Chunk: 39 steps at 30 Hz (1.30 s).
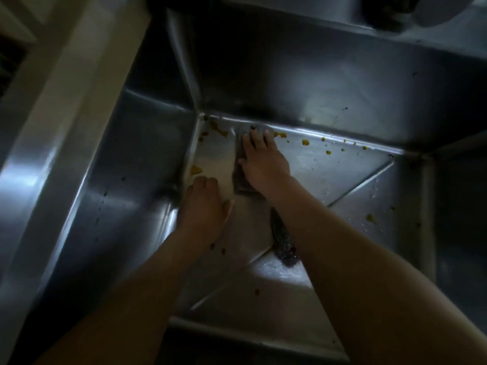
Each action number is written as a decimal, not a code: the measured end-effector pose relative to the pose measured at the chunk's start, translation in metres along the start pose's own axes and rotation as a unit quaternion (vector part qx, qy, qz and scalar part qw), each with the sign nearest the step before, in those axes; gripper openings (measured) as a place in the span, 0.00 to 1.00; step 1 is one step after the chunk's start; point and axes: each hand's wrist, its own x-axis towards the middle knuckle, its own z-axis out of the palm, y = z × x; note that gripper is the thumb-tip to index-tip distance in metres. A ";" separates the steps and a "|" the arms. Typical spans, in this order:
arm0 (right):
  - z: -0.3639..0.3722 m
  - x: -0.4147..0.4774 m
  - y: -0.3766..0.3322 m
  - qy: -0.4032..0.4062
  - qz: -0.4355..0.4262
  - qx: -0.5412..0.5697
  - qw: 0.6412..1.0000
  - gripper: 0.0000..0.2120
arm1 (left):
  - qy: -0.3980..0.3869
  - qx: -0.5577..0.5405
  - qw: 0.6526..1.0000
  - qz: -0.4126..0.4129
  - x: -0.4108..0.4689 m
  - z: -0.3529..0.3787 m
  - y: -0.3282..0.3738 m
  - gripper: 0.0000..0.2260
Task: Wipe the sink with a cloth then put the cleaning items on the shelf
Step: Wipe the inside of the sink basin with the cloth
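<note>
A pale ledge (66,83) is running diagonally down the upper left of the frame, catching dim light. At the far left edge a dark slatted grille (8,61) is showing. In the upper right corner a dark rounded object (387,14) is sitting beside a pale curved one (442,9), both too blurred to identify. Yellow-orange spatters (305,142) are lying scattered across the centre.

One cam only, head-worn, wide-angle: looking steeply down into the sink (316,83), v. close in, far-left corner near centre, left rim running off bottom-left.
</note>
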 end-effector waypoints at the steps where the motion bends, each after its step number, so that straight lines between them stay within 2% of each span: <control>1: -0.002 0.004 0.008 -0.004 -0.004 -0.028 1.000 0.29 | 0.022 -0.014 1.000 0.008 0.003 -0.003 0.004 0.21; 3: -0.003 0.006 0.025 -0.014 -0.011 -0.067 0.998 0.29 | 0.047 -0.041 0.997 0.041 0.011 -0.006 0.014 0.23; 5: 0.000 0.004 0.038 -0.011 -0.011 -0.073 0.997 0.28 | 0.034 -0.066 0.994 0.077 0.022 -0.006 0.028 0.24; 11: 0.012 -0.009 0.063 0.020 0.024 -0.058 0.998 0.28 | -0.023 -0.090 0.994 0.061 0.055 0.007 0.058 0.24; 16: 0.018 -0.021 0.063 0.037 0.051 -0.049 0.997 0.28 | -0.069 -0.025 0.995 0.070 0.059 0.017 0.057 0.25; 21: 0.024 -0.034 0.057 0.031 0.057 -0.039 0.997 0.28 | -0.075 -0.030 0.993 0.081 0.057 0.015 0.052 0.27; 29: 0.018 -0.030 0.052 -0.004 -0.013 -0.060 0.998 0.28 | -0.097 0.024 0.990 0.097 0.064 0.015 0.051 0.29; 39: 0.015 -0.025 0.083 0.049 0.052 -0.037 0.997 0.27 | -0.103 0.033 0.987 0.115 0.063 0.013 0.048 0.31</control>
